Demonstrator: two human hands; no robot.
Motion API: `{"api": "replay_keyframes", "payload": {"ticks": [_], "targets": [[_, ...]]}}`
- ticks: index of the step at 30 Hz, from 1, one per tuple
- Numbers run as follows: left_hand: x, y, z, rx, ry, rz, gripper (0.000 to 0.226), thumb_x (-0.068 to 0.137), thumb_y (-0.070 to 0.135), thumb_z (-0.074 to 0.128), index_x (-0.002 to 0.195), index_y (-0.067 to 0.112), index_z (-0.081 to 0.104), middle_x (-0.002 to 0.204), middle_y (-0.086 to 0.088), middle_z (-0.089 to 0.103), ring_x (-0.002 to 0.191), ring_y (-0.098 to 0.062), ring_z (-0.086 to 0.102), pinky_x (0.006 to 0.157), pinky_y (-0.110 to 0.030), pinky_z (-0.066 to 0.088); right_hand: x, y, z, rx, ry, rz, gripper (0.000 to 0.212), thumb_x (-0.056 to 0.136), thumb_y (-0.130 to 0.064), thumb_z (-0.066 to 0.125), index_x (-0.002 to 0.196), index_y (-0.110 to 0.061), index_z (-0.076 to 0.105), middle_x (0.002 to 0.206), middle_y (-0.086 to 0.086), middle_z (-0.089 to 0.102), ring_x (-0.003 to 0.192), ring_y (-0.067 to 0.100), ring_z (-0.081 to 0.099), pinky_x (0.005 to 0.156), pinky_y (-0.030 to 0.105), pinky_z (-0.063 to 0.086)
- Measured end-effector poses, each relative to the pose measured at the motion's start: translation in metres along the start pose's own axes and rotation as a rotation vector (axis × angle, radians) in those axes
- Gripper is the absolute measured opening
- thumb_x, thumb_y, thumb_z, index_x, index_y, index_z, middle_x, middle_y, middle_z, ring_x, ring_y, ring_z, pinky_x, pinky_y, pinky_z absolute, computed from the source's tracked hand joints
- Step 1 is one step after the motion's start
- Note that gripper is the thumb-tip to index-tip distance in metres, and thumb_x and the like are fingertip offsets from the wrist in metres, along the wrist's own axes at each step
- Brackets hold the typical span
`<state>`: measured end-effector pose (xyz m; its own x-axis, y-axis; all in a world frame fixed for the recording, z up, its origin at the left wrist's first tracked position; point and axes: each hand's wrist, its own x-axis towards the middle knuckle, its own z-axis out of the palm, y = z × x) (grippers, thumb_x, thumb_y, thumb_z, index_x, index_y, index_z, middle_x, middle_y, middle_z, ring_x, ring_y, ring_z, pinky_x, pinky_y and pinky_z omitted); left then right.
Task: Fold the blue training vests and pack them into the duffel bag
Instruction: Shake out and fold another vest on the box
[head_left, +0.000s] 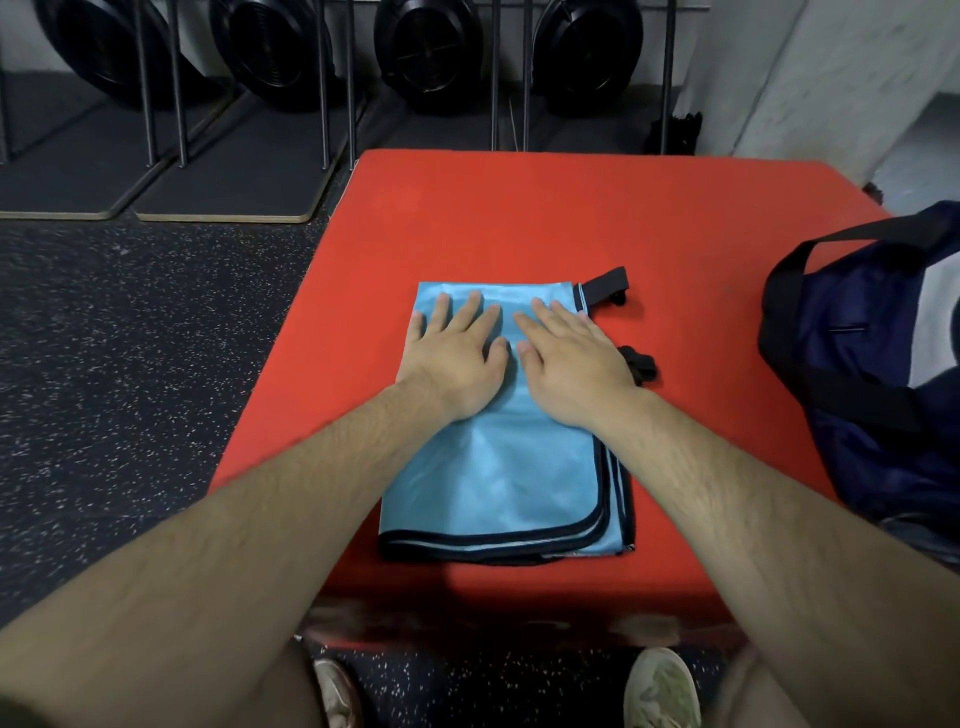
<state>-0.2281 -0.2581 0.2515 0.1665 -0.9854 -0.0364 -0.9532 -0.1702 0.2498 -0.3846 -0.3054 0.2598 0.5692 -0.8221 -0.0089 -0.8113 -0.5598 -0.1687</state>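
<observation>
Blue vests (493, 478), folded, pressed flat.
Left hand (457, 358), right hand (571, 364): fingers (471, 312) straight, spread, flattening creases; layer count unclear.

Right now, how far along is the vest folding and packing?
Done: the vest lies folded in a layered rectangle on the mat. In hand: left hand and right hand press it flat. Left: putting it into the bag beside it; what the bag holds is not visible.

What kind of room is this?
Probably a gym: speckled rubber floor, a row of black fan-wheel exercise machines at the back, and a red padded box.
</observation>
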Motion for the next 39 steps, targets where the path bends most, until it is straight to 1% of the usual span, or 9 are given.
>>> {"api": "replay_keyframes", "payload": {"ticks": [5,10,12,18,22,27,32,36,39], "targets": [[-0.007,0.004,-0.004,-0.004,0.049,0.027,0.053,0.105,0.041,0.022,0.155,0.026,0.028,0.167,0.004,0.011,0.153,-0.026,0.002,0.123,-0.047,0.000,-0.010,-0.001,-0.006,-0.036,0.014,-0.014,0.054,0.108,-0.035,0.025,0.159,-0.017,0.023,0.168,0.003,0.011,0.155,0.018,0.004,0.125,0.035,-0.002],[-0.045,0.015,-0.006,0.006,0.032,0.102,0.055,0.105,0.041,0.022,0.157,0.023,0.021,0.166,0.003,0.013,0.153,-0.024,0.004,0.123,-0.049,-0.001,-0.040,-0.023,-0.009,-0.036,0.020,-0.079,0.058,0.105,-0.027,0.029,0.160,-0.014,0.019,0.168,0.003,0.009,0.155,0.019,0.002,0.125,0.036,-0.003],[-0.060,0.012,-0.001,-0.001,0.018,0.131,0.054,0.106,0.041,0.021,0.157,0.025,0.022,0.166,0.004,0.012,0.153,-0.023,0.005,0.123,-0.049,0.000,-0.051,-0.024,-0.004,-0.028,-0.011,-0.089,0.058,0.105,-0.030,0.028,0.160,-0.014,0.018,0.168,0.003,0.008,0.155,0.019,0.002,0.125,0.035,-0.003],[-0.068,0.004,0.005,-0.004,-0.015,0.101,0.055,0.104,0.051,0.015,0.157,0.037,0.015,0.166,0.016,0.003,0.153,-0.019,-0.004,0.121,-0.055,-0.005,-0.056,-0.016,0.000,-0.014,-0.003,-0.090,0.056,0.108,-0.036,0.021,0.160,-0.016,0.019,0.168,0.000,0.008,0.155,0.016,0.002,0.125,0.033,-0.003],[-0.061,0.005,0.005,0.029,-0.011,0.088,0.055,0.104,0.046,0.014,0.158,0.035,0.013,0.166,0.016,0.002,0.153,-0.020,-0.004,0.119,-0.060,-0.006,-0.055,-0.023,-0.001,-0.060,-0.019,-0.071,0.056,0.108,-0.035,0.020,0.160,-0.014,0.014,0.169,0.002,0.005,0.155,0.019,-0.002,0.126,0.037,-0.002],[-0.051,0.009,0.001,0.007,-0.043,0.047,0.054,0.105,0.043,0.013,0.158,0.034,0.011,0.166,0.014,0.000,0.153,-0.022,-0.007,0.118,-0.061,-0.010,-0.066,-0.026,0.007,-0.054,-0.016,-0.038,0.057,0.108,-0.038,0.017,0.160,-0.015,0.014,0.169,0.001,0.005,0.155,0.018,-0.002,0.126,0.036,-0.003],[-0.080,0.020,0.003,0.024,-0.029,0.089,0.055,0.105,0.045,0.016,0.158,0.032,0.010,0.166,0.012,-0.004,0.153,-0.023,-0.012,0.115,-0.064,-0.010,-0.073,-0.022,0.002,-0.079,-0.002,-0.071,0.058,0.107,-0.033,0.022,0.160,-0.012,0.016,0.169,0.004,0.006,0.155,0.018,-0.002,0.126,0.036,-0.003],[-0.102,0.012,0.011,0.000,-0.011,0.120,0.060,0.103,0.054,0.016,0.159,0.033,0.009,0.166,0.015,-0.002,0.152,-0.014,-0.012,0.120,-0.058,-0.007,-0.087,-0.021,0.005,-0.150,-0.004,-0.160,0.058,0.107,-0.033,0.022,0.160,-0.012,0.017,0.168,0.005,0.008,0.155,0.020,0.001,0.126,0.037,-0.003],[-0.106,0.002,0.009,0.016,0.008,0.140,0.063,0.100,0.060,0.018,0.158,0.037,0.011,0.166,0.013,-0.002,0.153,-0.014,-0.010,0.122,-0.052,-0.003,-0.084,-0.012,-0.001,-0.137,-0.012,-0.120,0.059,0.108,-0.040,0.020,0.160,-0.013,0.015,0.168,0.005,0.007,0.155,0.020,0.002,0.126,0.037,-0.001]]}}
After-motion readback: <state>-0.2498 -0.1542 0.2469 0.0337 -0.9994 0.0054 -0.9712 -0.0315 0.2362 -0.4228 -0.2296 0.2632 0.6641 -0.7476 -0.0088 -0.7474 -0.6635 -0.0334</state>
